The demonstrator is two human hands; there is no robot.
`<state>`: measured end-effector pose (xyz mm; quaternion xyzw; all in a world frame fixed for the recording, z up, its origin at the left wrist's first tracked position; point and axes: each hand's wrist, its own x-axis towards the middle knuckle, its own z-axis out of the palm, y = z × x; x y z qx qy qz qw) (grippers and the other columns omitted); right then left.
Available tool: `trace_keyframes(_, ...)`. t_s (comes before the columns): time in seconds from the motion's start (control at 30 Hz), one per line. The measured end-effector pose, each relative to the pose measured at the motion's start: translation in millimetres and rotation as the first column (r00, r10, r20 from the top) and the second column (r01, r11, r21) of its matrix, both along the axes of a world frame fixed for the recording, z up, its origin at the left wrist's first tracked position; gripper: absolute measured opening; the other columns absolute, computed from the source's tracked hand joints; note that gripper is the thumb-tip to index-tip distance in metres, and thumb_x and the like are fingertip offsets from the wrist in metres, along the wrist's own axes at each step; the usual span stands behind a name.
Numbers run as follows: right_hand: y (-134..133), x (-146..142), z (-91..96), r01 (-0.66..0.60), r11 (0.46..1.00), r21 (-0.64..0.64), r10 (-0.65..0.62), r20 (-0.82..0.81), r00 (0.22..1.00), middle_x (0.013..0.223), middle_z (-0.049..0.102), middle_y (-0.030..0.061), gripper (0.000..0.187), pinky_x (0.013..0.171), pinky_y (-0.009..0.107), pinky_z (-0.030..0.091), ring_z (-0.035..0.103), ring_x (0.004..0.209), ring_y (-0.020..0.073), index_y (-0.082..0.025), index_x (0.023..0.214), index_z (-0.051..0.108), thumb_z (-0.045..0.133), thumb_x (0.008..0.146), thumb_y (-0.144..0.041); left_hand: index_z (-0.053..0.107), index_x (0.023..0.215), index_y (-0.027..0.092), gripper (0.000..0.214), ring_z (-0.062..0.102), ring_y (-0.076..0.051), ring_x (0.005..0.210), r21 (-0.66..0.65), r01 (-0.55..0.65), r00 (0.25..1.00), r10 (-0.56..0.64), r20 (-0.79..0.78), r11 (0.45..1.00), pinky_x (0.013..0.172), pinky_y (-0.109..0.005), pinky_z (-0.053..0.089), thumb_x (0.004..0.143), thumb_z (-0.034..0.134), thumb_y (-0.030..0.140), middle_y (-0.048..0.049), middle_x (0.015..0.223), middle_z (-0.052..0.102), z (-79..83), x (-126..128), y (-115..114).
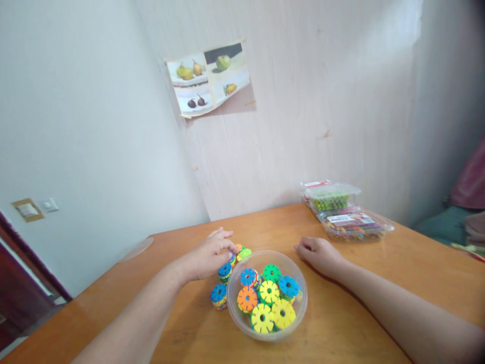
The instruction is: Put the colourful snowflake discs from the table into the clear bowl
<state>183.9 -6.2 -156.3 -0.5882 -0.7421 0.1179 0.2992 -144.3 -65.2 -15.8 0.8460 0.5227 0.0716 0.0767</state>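
Note:
My left hand (212,254) reaches over the far end of a row of notched plastic disc stacks, left of a clear bowl (232,320). Its thumb and index finger close around a small blue-topped disc stack (232,260), partly hidden by the fingers; the other fingers stretch forward. Nearer me stand two more blue-topped stacks (225,272), and orange and lime discs (244,254) lie just beyond the fingertips. Inside the bowl are stacked yellow discs (262,318) with blue, green and orange ones. My right hand (317,256) rests on the table with its fingers curled in, nothing visible in them.
Clear plastic boxes (356,225) with colourful contents sit at the back right of the wooden table (182,328). A clear lid-like disc (136,248) lies at the left edge. Behind is a wall with a fruit picture sheet (210,83).

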Motion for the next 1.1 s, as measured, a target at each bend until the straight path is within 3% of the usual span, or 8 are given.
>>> trace_keyframes(0.1, 1, 0, -0.7, -0.004, 1.0, -0.005, 0.004, 0.003, 1.0, 0.062, 0.058, 0.0012, 0.037, 0.054, 0.027, 0.025, 0.052, 0.06, 0.014, -0.02, 0.063, 0.049, 0.045, 0.089, -0.046, 0.072, 0.099, 0.021, 0.026, 0.056, -0.026, 0.119, 0.045, -0.062, 0.994, 0.057, 0.095, 0.997, 0.105, -0.04, 0.04, 0.082, 0.055, 0.032, -0.0097, 0.12, 0.066, -8.6, -20, 12)
trace_keyframes(0.17, 0, 0, -0.4, -0.01, 1.0, -0.003, 0.01, 0.001, 1.0, 0.062, 0.059, 0.0015, 0.037, 0.054, 0.027, 0.025, 0.052, 0.061, 0.0141, -0.02, 0.063, 0.049, 0.045, 0.089, -0.046, 0.071, 0.102, 0.019, 0.03, 0.062, -0.024, 0.105, 0.031, -0.097, 0.989, 0.093, 0.119, 0.995, 0.097, -0.036, 0.046, 0.079, 0.058, 0.034, -0.0083, 0.109, 0.07, -18.2, -30, 20)
trace_keyframes(0.4, 1, 1, -0.6, -0.024, 1.0, -0.019, 0.024, 0.015, 1.0, 0.063, 0.06, 0.0019, 0.037, 0.056, 0.027, 0.027, 0.054, 0.062, 0.0145, -0.02, 0.064, 0.049, 0.044, 0.09, -0.046, 0.071, 0.104, 0.017, 0.036, 0.063, -0.025, 0.102, 0.014, -0.166, 0.979, 0.163, 0.126, 0.986, 0.091, -0.034, 0.047, 0.074, 0.062, 0.036, -0.0091, 0.109, 0.071, -52.6, -37, 46)
trace_keyframes(0.7, 2, 0, -2.8, -0.021, 1.0, 0.0, 0.021, 0.002, 1.0, 0.063, 0.059, 0.0013, 0.037, 0.055, 0.027, 0.027, 0.054, 0.062, 0.0143, -0.02, 0.064, 0.049, 0.044, 0.09, -0.046, 0.072, 0.095, 0.017, 0.032, 0.065, -0.021, 0.086, -0.037, -0.189, 0.972, 0.193, 0.134, 0.981, 0.075, -0.027, 0.048, 0.065, 0.069, 0.03, -0.0039, 0.092, 0.072, -74.1, -30, 72)
trace_keyframes(0.93, 0, 1, -1.6, -0.025, 1.0, -0.001, 0.025, 0.003, 1.0, 0.062, 0.059, 0.0011, 0.037, 0.055, 0.027, 0.026, 0.054, 0.061, 0.014, -0.02, 0.063, 0.049, 0.044, 0.089, -0.046, 0.073, 0.092, 0.018, 0.027, 0.066, -0.019, 0.082, -0.065, -0.205, 0.965, 0.213, 0.152, 0.977, 0.07, -0.025, 0.048, 0.068, 0.065, 0.023, -0.0033, 0.087, 0.074, -80.1, -35, 77)
trace_keyframes(1.1, 0, 1, 0.3, -0.031, 1.0, -0.004, 0.031, 0.011, 0.999, 0.062, 0.06, 0.0013, 0.037, 0.055, 0.026, 0.027, 0.054, 0.061, 0.0143, -0.02, 0.063, 0.049, 0.044, 0.09, -0.046, 0.073, 0.096, 0.017, 0.031, 0.066, -0.02, 0.081, -0.055, -0.211, 0.963, 0.217, 0.157, 0.976, 0.068, -0.025, 0.048, 0.068, 0.065, 0.029, -0.0036, 0.088, 0.074, -75.9, -36, 74)
